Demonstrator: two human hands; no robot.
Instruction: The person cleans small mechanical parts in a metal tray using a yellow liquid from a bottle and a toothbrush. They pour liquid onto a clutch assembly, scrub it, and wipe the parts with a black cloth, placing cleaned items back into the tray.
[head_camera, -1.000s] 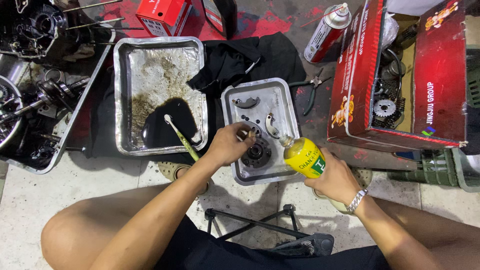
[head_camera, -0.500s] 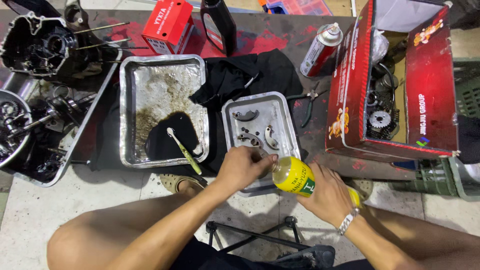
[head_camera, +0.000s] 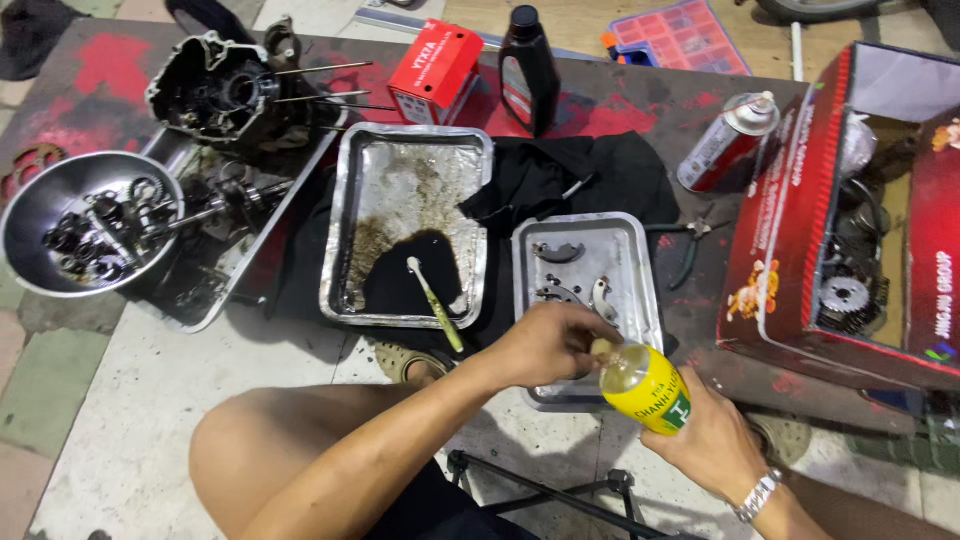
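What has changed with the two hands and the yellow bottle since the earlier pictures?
The left hand left the round metal part in the small tray and came back to the mouth of the yellow bottle, where its fingers now rest. The right hand kept its grip on the bottle, which stays tilted toward the tray. The large oily tray, its brush and the spray can lie as before.

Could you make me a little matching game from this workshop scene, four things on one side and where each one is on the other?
Things:
1. yellow bottle
2. toothbrush
3. spray can
4. gears

Places:
A. inside the red box
B. lying in the oily tray
C. held in the right hand, with the left hand at its mouth
D. lying on the red-stained board, left of the red box

Pairs: 1-C, 2-B, 3-D, 4-A
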